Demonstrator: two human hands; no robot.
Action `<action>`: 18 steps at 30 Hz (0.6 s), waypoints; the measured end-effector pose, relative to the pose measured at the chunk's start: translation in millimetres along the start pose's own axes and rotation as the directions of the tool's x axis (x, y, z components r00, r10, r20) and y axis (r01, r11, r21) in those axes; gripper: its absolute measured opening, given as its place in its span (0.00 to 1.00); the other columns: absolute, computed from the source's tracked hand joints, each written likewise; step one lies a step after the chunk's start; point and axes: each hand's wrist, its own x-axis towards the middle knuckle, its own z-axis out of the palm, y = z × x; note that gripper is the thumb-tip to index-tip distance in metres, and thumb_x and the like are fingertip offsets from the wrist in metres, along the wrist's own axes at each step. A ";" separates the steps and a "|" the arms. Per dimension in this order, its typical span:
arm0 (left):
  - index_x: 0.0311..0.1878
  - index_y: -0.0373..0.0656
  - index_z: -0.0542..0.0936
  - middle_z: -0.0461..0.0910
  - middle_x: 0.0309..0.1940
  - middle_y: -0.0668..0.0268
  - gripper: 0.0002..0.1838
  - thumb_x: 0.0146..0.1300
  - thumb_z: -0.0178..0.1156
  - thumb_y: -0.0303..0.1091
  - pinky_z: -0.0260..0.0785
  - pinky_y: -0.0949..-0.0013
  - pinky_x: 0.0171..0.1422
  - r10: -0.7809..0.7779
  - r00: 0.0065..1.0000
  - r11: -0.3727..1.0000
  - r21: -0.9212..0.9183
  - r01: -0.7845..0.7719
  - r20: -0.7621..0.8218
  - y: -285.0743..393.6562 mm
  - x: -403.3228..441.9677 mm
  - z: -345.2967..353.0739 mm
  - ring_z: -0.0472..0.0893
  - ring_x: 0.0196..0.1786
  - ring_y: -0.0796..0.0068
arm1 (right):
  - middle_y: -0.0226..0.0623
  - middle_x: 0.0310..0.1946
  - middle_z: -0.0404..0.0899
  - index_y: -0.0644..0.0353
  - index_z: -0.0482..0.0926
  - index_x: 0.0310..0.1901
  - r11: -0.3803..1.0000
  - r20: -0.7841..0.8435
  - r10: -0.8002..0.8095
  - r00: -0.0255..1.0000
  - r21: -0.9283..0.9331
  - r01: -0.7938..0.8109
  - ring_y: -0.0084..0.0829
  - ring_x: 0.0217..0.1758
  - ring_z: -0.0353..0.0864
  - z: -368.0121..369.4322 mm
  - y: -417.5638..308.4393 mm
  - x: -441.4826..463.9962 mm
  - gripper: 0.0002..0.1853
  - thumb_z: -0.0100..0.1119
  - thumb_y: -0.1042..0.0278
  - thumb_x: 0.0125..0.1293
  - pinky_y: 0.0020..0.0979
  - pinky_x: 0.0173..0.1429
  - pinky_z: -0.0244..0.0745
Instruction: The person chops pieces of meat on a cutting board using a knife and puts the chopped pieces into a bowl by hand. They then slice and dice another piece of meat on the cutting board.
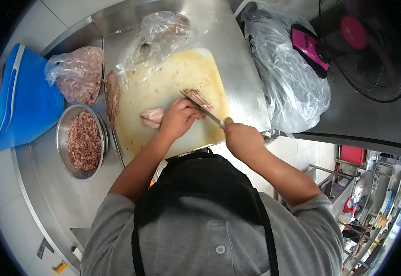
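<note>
My right hand is wrapped round the handle of a kitchen knife, whose blade points up and to the left across the cutting board. My left hand lies with curled fingers close beside the blade, gripping meat that is mostly hidden under the fingers. Beyond the blade is a small heap of sliced meat. A pale chunk of meat rests on the board, left of my left hand. Along the board's left edge lies a long dark strip of meat.
A metal strainer bowl of diced meat stands at left, below a bag of minced meat and a blue bag. Behind the board sits a clear plastic bag. Plastic bags and a fan are at right.
</note>
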 end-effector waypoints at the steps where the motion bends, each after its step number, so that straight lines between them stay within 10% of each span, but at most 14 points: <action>1: 0.37 0.42 0.87 0.82 0.43 0.62 0.06 0.56 0.72 0.28 0.75 0.57 0.58 0.015 1.000 1.000 0.016 -0.015 0.002 0.4 -1.1 2.4 0.80 0.52 0.56 | 0.52 0.35 0.87 0.64 0.74 0.48 0.999 -0.070 -0.052 0.996 0.010 0.053 0.52 0.39 0.90 15.3 -1.3 14.1 0.09 0.48 0.71 0.71 0.48 0.44 0.84; 18: 0.39 0.41 0.87 0.83 0.44 0.62 0.05 0.58 0.69 0.27 0.76 0.58 0.58 -0.008 0.999 1.000 0.026 0.010 -0.050 8.9 -5.9 1.0 0.80 0.53 0.58 | 0.53 0.31 0.86 0.63 0.74 0.47 0.992 -0.127 -0.124 0.984 0.001 0.125 0.54 0.35 0.88 2.3 2.9 35.9 0.09 0.50 0.67 0.73 0.52 0.40 0.82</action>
